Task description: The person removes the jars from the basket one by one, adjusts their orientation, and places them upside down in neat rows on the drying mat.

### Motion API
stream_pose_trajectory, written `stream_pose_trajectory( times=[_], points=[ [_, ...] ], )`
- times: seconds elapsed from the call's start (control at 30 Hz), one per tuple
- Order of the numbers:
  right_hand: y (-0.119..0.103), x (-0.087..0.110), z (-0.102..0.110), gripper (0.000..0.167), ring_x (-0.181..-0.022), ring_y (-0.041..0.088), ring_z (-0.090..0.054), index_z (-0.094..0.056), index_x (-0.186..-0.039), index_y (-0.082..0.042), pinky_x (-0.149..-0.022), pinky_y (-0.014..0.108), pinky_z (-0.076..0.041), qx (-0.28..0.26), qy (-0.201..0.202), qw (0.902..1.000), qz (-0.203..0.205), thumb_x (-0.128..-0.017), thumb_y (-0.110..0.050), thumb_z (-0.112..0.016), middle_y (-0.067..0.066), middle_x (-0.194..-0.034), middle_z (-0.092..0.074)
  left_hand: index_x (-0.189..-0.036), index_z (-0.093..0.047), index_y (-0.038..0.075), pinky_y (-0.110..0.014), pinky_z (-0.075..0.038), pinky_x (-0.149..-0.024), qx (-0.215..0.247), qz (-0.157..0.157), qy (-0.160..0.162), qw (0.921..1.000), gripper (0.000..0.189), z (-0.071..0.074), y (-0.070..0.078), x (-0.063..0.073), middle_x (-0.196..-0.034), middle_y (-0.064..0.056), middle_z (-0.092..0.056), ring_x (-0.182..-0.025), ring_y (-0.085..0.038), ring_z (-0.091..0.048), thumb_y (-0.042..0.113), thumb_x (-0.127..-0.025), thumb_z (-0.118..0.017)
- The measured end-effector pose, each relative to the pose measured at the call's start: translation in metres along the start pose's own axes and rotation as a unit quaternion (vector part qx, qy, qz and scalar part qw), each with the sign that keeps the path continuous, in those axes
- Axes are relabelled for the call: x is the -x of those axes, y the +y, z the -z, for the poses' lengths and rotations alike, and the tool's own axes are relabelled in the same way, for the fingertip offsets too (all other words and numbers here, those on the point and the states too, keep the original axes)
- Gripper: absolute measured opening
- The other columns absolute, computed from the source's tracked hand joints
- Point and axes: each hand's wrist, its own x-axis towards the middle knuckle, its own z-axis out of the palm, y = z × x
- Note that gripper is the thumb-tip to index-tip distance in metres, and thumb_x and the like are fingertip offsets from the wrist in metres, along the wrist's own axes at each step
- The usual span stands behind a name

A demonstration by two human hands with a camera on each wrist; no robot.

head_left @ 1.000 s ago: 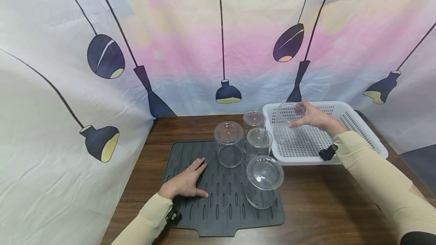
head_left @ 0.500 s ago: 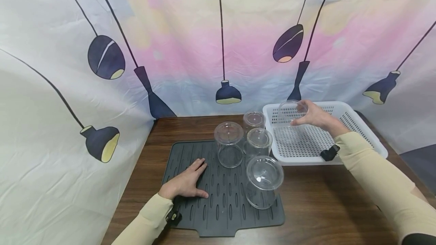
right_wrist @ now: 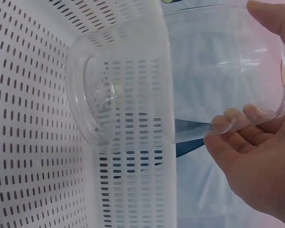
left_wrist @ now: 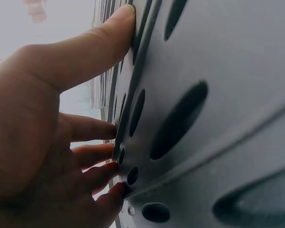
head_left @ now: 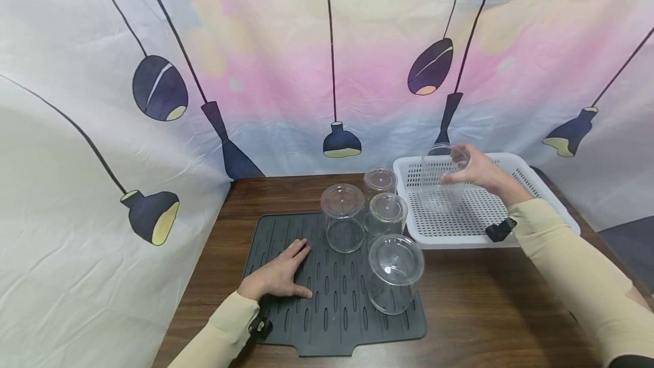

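My right hand [head_left: 479, 170] grips a clear round jar [head_left: 440, 183] near its upper rim, thumb on one side and fingers on the other. In the right wrist view the jar [right_wrist: 209, 61] stands with its lower end inside the white slotted basket [right_wrist: 28, 142]; whether it touches the basket floor cannot be made out. At the left, my left hand [head_left: 278, 272] rests on the dark grey ribbed mat [head_left: 327, 325], fingers spread and relaxed. The left wrist view shows the thumb and fingertips of that hand [left_wrist: 33, 128] against the mat's slotted surface.
Right of the left hand stand several clear jars: a tall one [head_left: 342, 203], a large one [head_left: 395, 263] nearer me, and two smaller ones, the rear jar [head_left: 380, 178] and the front jar [head_left: 387, 209], close to the basket's left wall. A printed curtain [head_left: 286, 72] hangs behind the wooden table [head_left: 485, 311].
My right hand has raised the jar a little and shifted it slightly to the right over the basket. The left hand has stayed in place on the mat.
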Motion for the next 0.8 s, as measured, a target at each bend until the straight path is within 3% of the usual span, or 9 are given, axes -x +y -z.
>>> stream_pose_trajectory(
  times=[0.37,0.47,0.5,0.63,0.73,0.8],
  points=[
    [-0.013,0.004,0.007,0.095,-0.131,0.04,-0.035,-0.02,-0.152,0.001,-0.107,0.051,-0.033,-0.023,0.036,0.9981,0.044,-0.079,-0.006,-0.079,0.028,-0.145,-0.033,-0.152,-0.031,0.002,-0.053,-0.031,-0.113,-0.002,0.001,0.0,1.0,0.108,0.001,0.0,0.001,-0.162,-0.016,-0.018,-0.149,-0.036,-0.016,0.057,-0.073,-0.079],
    [-0.017,0.006,0.009,0.093,-0.132,0.04,-0.036,-0.02,-0.151,0.003,-0.103,0.034,-0.039,-0.029,0.034,0.9978,0.048,-0.079,-0.004,-0.078,0.028,-0.144,-0.035,-0.152,-0.03,0.003,-0.053,-0.031,-0.114,-0.004,0.003,-0.001,1.0,0.108,0.001,0.0,0.001,-0.162,-0.016,-0.018,-0.149,-0.035,-0.015,0.058,-0.073,-0.079],
    [-0.019,0.007,0.01,0.092,-0.132,0.04,-0.036,-0.02,-0.15,0.003,-0.104,0.035,-0.039,-0.034,0.032,0.9976,0.05,-0.079,-0.002,-0.078,0.029,-0.144,-0.035,-0.152,-0.03,0.003,-0.053,-0.031,-0.114,-0.005,0.002,-0.001,1.0,0.108,0.0,0.0,0.001,-0.162,-0.016,-0.018,-0.149,-0.035,-0.015,0.058,-0.073,-0.079],
    [-0.022,0.008,0.012,0.09,-0.133,0.04,-0.039,-0.02,-0.149,0.003,-0.097,0.017,-0.041,-0.034,0.03,0.9973,0.058,-0.079,-0.001,-0.077,0.028,-0.142,-0.04,-0.152,-0.03,0.003,-0.053,-0.031,-0.114,-0.006,0.002,-0.002,1.0,0.108,0.0,-0.001,0.0,-0.162,-0.016,-0.017,-0.15,-0.035,-0.015,0.058,-0.073,-0.078],
    [-0.025,0.008,0.014,0.09,-0.131,0.039,-0.04,-0.021,-0.15,0.003,-0.099,0.022,-0.041,-0.027,0.031,0.9973,0.061,-0.08,-0.001,-0.077,0.027,-0.141,-0.041,-0.152,-0.031,0.003,-0.052,-0.031,-0.114,-0.005,0.002,-0.001,1.0,0.108,-0.001,-0.001,0.0,-0.162,-0.016,-0.018,-0.149,-0.035,-0.015,0.057,-0.073,-0.079],
    [-0.026,0.008,0.016,0.093,-0.132,0.039,-0.039,-0.017,-0.152,0.002,-0.106,0.032,-0.04,-0.027,0.027,0.9972,0.065,-0.081,-0.001,-0.076,0.028,-0.143,-0.039,-0.152,-0.031,0.003,-0.052,-0.031,-0.114,-0.004,0.002,-0.001,1.0,0.107,-0.001,-0.001,0.0,-0.162,-0.016,-0.018,-0.149,-0.036,-0.016,0.057,-0.073,-0.079]
  ],
)
